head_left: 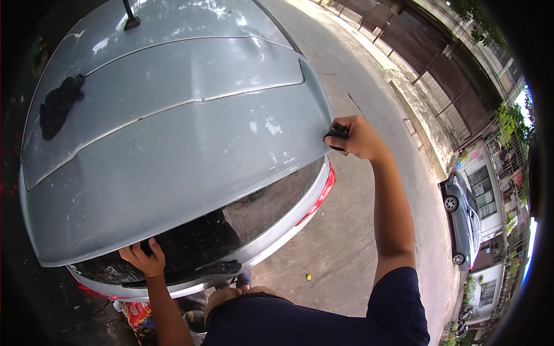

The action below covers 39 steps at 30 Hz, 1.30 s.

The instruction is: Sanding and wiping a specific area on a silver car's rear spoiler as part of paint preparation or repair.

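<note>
A silver-grey car roof (173, 127) fills the left and middle of the head view, with its dark rear window (254, 210) below. My right hand (358, 138) is closed around a small black pad-like thing (337, 134) at the roof's right rear corner; a bit of yellow shows beneath it. I cannot tell its exact kind. Under the roof's rear edge, my left hand (147, 260) rests against the rear window, its fingers apart and holding nothing visible. A crumpled black cloth (60, 106) lies on the roof at the far left.
An antenna (132, 22) stands on the roof. The rear wiper (222, 267) and a red tail light (320, 196) are near me. A red bag (138, 313) and a round container (195, 320) sit low by my left arm. A parked car (461, 216) stands across the road.
</note>
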Each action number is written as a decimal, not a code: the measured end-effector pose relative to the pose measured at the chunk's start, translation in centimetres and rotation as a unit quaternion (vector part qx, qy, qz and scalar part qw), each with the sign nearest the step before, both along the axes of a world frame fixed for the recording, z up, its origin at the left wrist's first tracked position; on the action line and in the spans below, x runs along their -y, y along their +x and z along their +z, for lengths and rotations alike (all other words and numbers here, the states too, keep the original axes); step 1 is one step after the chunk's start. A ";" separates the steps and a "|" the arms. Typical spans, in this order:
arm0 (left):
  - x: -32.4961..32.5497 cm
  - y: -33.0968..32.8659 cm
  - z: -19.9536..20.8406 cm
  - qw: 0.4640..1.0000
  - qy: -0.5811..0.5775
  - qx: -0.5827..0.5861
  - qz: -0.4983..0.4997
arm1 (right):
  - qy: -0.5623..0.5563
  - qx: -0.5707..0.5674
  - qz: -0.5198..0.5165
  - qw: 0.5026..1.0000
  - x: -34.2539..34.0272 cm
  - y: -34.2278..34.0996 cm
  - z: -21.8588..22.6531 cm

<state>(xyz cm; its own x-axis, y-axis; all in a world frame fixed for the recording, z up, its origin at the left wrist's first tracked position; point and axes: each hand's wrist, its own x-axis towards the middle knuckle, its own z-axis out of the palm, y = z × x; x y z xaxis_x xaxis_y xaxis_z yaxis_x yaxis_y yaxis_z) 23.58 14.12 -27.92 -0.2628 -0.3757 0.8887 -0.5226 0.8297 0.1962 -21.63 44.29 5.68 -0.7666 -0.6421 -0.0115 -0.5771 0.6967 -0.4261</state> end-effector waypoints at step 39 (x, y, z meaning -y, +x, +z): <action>0.3 0.0 2.6 0.997 -0.023 0.071 0.026 | -0.133 -0.105 0.335 0.927 1.3 -1.6 -2.7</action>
<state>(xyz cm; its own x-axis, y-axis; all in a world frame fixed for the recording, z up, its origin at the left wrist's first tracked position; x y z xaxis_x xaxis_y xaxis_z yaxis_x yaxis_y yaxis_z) 23.56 13.87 -25.36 -0.3682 -0.3514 0.8608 -0.5855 0.8068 0.0789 -23.23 43.00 2.98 -0.1629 -0.9333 0.3199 -0.9321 0.0393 -0.3600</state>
